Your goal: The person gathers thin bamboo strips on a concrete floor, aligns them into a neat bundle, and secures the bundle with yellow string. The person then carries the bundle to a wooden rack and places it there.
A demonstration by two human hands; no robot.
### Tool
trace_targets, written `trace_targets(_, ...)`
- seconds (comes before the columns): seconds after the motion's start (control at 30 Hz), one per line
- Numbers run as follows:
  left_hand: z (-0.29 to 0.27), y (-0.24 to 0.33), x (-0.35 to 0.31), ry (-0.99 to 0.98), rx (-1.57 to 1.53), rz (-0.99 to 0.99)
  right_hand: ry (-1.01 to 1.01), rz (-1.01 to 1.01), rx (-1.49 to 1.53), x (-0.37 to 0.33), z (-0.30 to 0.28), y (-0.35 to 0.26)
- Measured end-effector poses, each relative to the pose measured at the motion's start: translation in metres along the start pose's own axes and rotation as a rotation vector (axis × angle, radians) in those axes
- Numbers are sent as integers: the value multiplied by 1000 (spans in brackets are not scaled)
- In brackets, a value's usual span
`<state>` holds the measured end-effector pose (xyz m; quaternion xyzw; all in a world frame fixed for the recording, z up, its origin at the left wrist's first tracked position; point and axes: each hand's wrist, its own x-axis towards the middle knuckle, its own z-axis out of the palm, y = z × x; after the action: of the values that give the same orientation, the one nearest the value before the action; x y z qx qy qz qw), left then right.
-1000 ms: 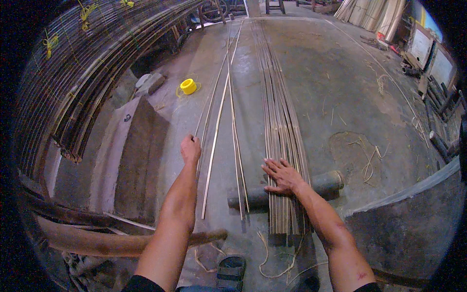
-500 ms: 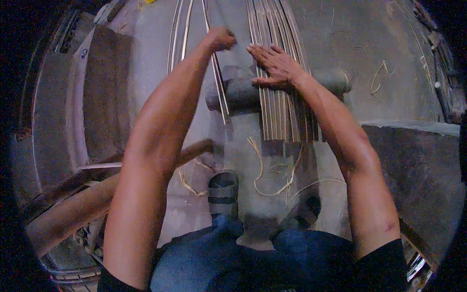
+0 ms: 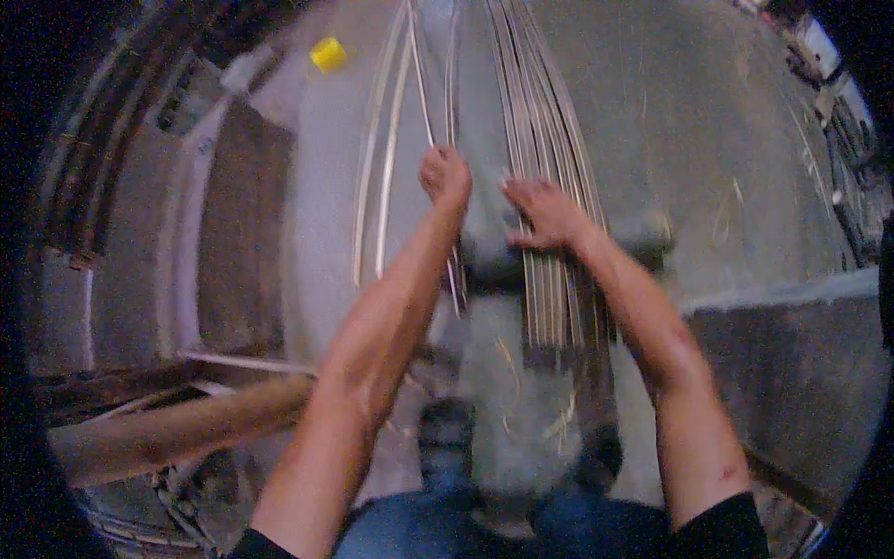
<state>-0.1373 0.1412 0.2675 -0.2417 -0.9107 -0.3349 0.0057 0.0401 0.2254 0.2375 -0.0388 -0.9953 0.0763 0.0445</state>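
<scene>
Upper left: dark rods, long and thin, blurred. Below: brown log, rounded, gently curved. Alongside: rectangular block, grey-brown, flat-faced, rough-looking. Further over: yellow roll, squat and round, on smooth grey floor. Next, 2 loose strips, pale, narrow, bamboo- or wood-like, well apart from the bundle. Then darker-edged paired strips, equally slender. Right of centre: strip bundle, long, flat, brown with pale edges, side by side, near ends roughly level. Beneath it, crosswise: grey cylinder, thick, dull-surfaced. Far right: low wall, dark, pale along the top edge.

Left hand: fingers curled into a fist on the paired strips; lengths running in from above, ends out below beside the forearm. Exact hold blurred. Just beside the bundle, not touching it. Right hand: palm down, fingers spread, flat across the bundle near its lower end, above the cylinder. Bundle directly under those fingers, not gripped.
</scene>
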Motion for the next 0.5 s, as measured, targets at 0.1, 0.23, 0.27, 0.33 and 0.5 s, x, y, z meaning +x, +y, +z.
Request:
trace_targets(0.1, -19, 16, -33, 117, -400, -165, 33, -42, -53, -25, 10, -13)
trace_targets(0.23, -18, 14, -36, 88, -344, -112, 27, -33, -69, -22, 1, -14)
trace_targets(0.27, -19, 15, -39, 66, -368, -142, 16, -34, -93, -23, 0, -13)
trace_targets(0.33, -23, 15, -42, 65, -393, -178, -9, -30, -90, -22, 1, -17)
trace_targets(0.5, -20, 8, -31, 109, -339, -161, -38, -18, -91, -20, -2, -19)
